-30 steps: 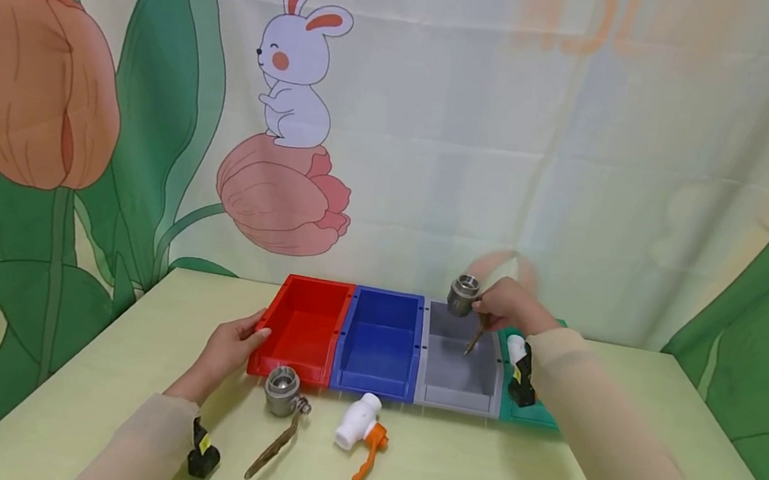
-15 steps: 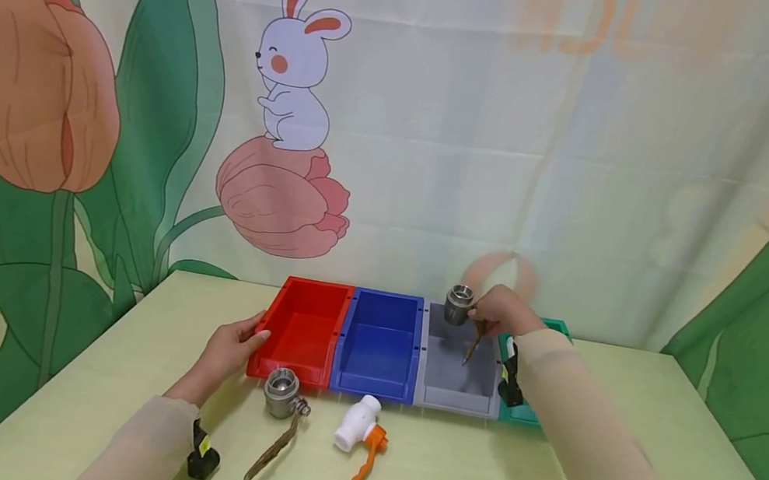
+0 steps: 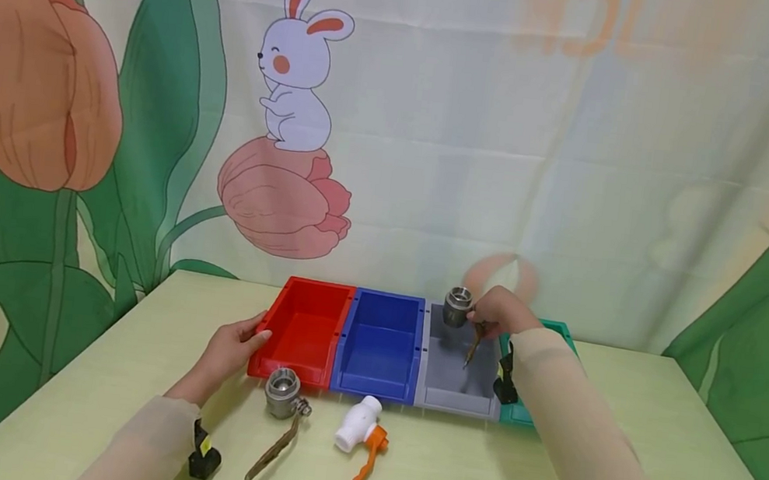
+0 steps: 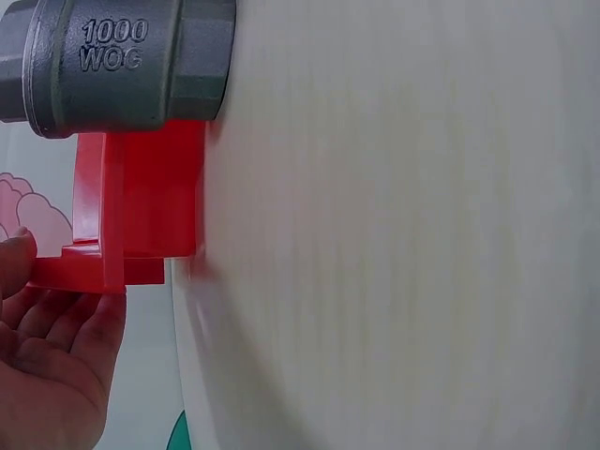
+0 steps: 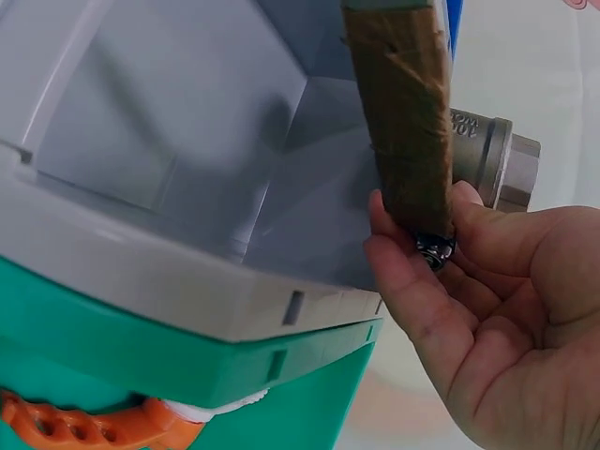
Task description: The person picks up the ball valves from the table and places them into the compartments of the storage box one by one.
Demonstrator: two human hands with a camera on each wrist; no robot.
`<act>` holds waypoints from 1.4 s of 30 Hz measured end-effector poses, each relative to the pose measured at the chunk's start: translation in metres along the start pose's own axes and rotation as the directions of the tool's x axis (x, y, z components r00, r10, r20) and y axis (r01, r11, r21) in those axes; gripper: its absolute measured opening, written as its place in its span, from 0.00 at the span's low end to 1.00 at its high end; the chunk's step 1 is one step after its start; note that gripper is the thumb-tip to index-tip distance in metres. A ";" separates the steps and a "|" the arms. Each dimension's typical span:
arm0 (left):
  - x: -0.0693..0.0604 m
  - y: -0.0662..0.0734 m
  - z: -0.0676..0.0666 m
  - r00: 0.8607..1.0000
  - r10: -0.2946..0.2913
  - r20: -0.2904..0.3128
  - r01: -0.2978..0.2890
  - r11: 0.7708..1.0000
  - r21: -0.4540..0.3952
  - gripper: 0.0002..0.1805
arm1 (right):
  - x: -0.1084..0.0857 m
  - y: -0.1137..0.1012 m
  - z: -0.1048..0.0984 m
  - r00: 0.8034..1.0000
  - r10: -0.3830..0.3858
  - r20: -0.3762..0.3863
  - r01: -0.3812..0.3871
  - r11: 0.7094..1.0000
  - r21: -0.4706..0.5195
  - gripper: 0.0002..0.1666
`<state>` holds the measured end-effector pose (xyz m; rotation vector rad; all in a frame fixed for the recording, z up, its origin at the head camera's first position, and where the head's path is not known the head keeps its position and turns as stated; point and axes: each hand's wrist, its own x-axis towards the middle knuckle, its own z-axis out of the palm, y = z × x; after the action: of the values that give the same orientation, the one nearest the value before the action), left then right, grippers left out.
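Note:
My right hand (image 3: 503, 312) holds a metal ball valve (image 3: 457, 307) above the grey bin (image 3: 458, 399). In the right wrist view, thumb and fingers pinch the valve (image 5: 480, 150) where its brown-wrapped handle (image 5: 405, 112) joins the body. The handle hangs down into the bin. My left hand (image 3: 229, 349) grips the left wall of the red bin (image 3: 293, 377), thumb over the rim and fingers outside, as the left wrist view shows. On the table before the red bin stands another metal ball valve (image 3: 281, 393), and right of it lies a white plastic ball valve (image 3: 358, 423) with an orange handle.
The blue bin (image 3: 374, 387) sits between the red and grey ones. At the right end is a green bin (image 3: 518, 414), partly hidden by my right arm; a white valve with an orange handle (image 5: 84, 424) lies in it. A printed curtain (image 3: 425, 119) hangs behind the table.
My right hand has come down slightly and a little left with the metal ball valve, lower over the grey bin. My left hand has stayed on the red bin.

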<state>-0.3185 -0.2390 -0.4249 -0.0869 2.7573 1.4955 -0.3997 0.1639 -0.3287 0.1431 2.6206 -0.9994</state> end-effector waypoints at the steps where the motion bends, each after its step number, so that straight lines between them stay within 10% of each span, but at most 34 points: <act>1: 0.000 0.000 0.000 1.000 -0.004 0.002 0.004 1.000 -0.002 0.31 | -0.001 0.000 0.000 1.000 -0.001 0.004 0.002 1.000 -0.009 0.13; 22: -0.002 0.000 0.000 1.000 -0.007 0.001 0.007 1.000 -0.001 0.31 | 0.005 0.003 0.016 1.000 0.002 0.026 0.000 0.994 -0.107 0.15; 31: -0.001 -0.001 0.001 1.000 0.007 -0.001 -0.007 1.000 0.001 0.31 | 0.049 0.015 0.022 0.996 0.053 0.075 -0.039 0.984 -0.172 0.13; 42: 0.000 -0.001 -0.001 1.000 0.002 -0.004 -0.002 1.000 -0.007 0.31 | 0.029 0.000 0.028 0.993 0.078 0.091 -0.057 0.975 -0.216 0.11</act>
<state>-0.3182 -0.2404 -0.4252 -0.0876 2.7564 1.5073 -0.4193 0.1449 -0.3579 0.1266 2.5921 -0.6796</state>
